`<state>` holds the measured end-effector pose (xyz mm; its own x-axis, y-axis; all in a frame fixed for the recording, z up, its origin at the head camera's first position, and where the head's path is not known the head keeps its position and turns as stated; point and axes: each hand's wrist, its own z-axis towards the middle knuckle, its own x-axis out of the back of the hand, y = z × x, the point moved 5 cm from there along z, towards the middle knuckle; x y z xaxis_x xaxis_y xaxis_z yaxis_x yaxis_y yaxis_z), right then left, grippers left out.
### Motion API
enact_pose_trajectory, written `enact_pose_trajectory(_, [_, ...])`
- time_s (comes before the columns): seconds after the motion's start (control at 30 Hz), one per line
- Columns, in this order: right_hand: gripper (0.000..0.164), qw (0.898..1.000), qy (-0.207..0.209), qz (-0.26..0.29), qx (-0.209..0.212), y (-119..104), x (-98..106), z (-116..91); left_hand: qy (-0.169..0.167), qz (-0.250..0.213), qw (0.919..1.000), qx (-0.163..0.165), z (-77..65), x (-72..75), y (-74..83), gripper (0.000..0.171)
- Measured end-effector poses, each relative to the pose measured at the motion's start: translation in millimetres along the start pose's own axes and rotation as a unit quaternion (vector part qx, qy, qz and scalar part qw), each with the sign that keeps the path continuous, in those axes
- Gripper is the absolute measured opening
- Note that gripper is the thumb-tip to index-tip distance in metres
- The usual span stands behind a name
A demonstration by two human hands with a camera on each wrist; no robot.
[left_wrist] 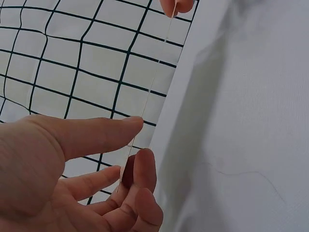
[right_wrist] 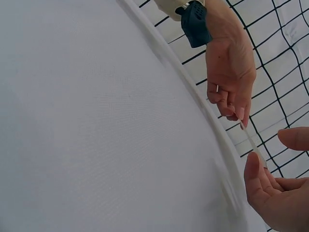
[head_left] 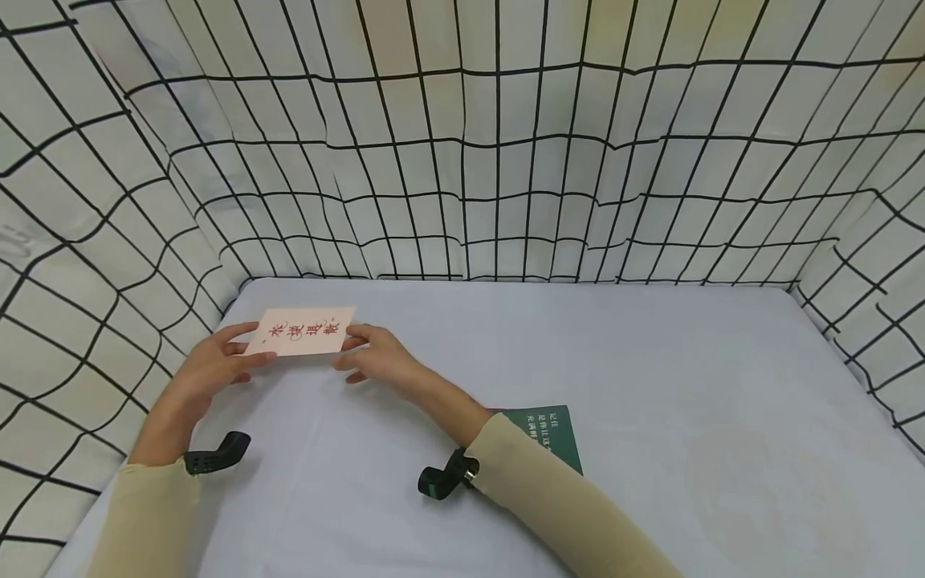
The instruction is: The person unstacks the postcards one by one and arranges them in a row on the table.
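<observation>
A pale pink card [head_left: 307, 331] with red Chinese characters is up off the white table at the left, its shadow on the cloth below. My left hand [head_left: 220, 361] holds its left end, thumb on one face and fingers on the other. At its right end, my right hand [head_left: 383, 357] has the edge between its fingertips. From the left wrist, the card appears nearly edge-on as a thin line beside my left hand [left_wrist: 91, 159]. The right wrist view catches my right hand [right_wrist: 277, 188] with its thumb apart from the card.
A dark green card or booklet [head_left: 556, 429] with white characters lies on the white-covered table [head_left: 686, 385], partly hidden by my right forearm. Black grid netting [head_left: 535, 168] over white cloth borders the far edge and both sides.
</observation>
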<state>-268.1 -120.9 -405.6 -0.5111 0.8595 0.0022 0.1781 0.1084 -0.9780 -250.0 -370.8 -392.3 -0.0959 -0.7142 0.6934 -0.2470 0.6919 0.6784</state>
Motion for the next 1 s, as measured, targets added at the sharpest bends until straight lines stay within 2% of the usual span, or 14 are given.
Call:
enact_pose_trajectory(0.17, [0.067, 0.999, -0.013, 0.035, -0.01, 6, -7, 6, 0.004, 0.001, 0.9999, 0.015, 1.0, 2.6, -6.2, 0.086])
enact_pose_trajectory(0.37, [0.066, 0.997, -0.022, 0.075, -0.023, 10, -17, 11, 0.03, 0.003, 0.9987, 0.041, 1.8, 5.4, -13.4, 0.082])
enact_pose_trajectory(0.83, [0.064, 0.996, -0.025, 0.08, -0.027, 9, -31, 17, 0.047, 0.0, 0.9941, 0.098, -0.4, 13.8, -23.6, 0.081])
enact_pose_trajectory(1.0, [0.063, 0.996, -0.023, 0.081, -0.03, 11, -36, 22, 0.063, -0.001, 0.9918, 0.111, -2.3, 15.4, -25.5, 0.08])
